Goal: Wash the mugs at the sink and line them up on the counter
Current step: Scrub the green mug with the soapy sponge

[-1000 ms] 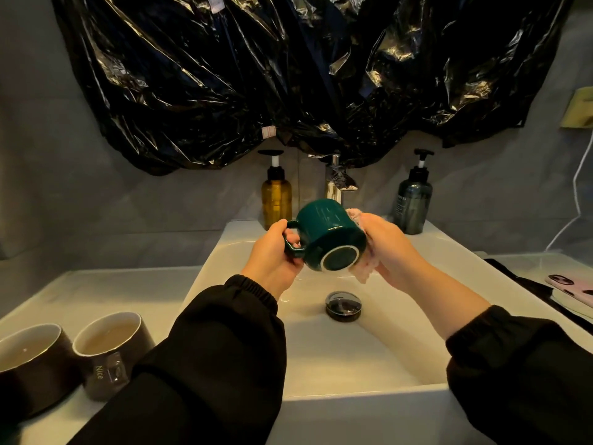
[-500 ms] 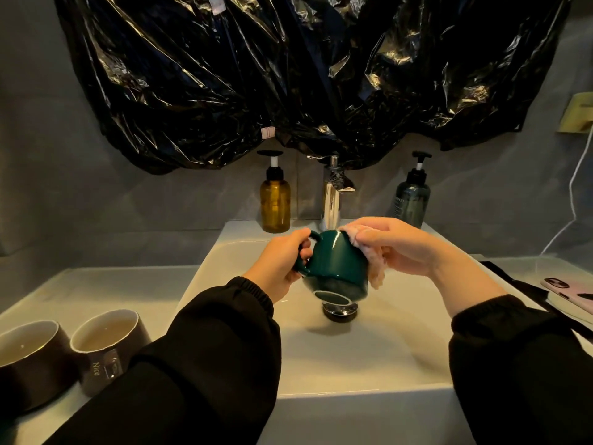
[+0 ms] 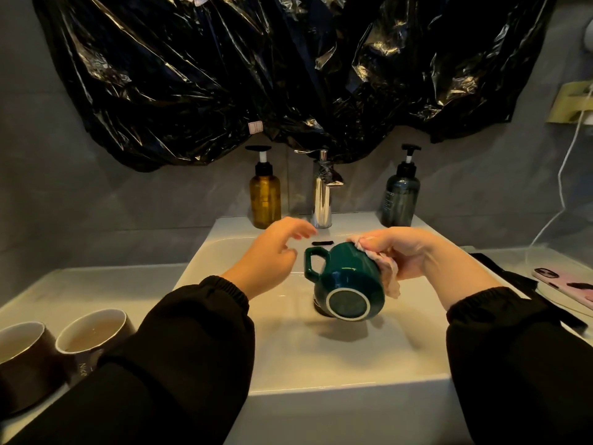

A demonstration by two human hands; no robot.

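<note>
Mug (image 3: 346, 281), dark green, glazed. Hangs tilted over the middle of the sink (image 3: 321, 364), above the drain, base toward the camera, handle (image 3: 312, 263) to the left. Probably ceramic: stiff, fairly heavy, chippable, slick when wet; best taken through the handle loop or round the body. Right hand (image 3: 414, 252): fingers curled, pinching a pink cloth (image 3: 390, 277) against the right wall, sole support. Left hand (image 3: 269, 252): just beside the handle, not touching, fingers loosely spread. Two brown mugs (image 3: 93, 335) at the counter's (image 3: 64, 284) left front edge.
</note>
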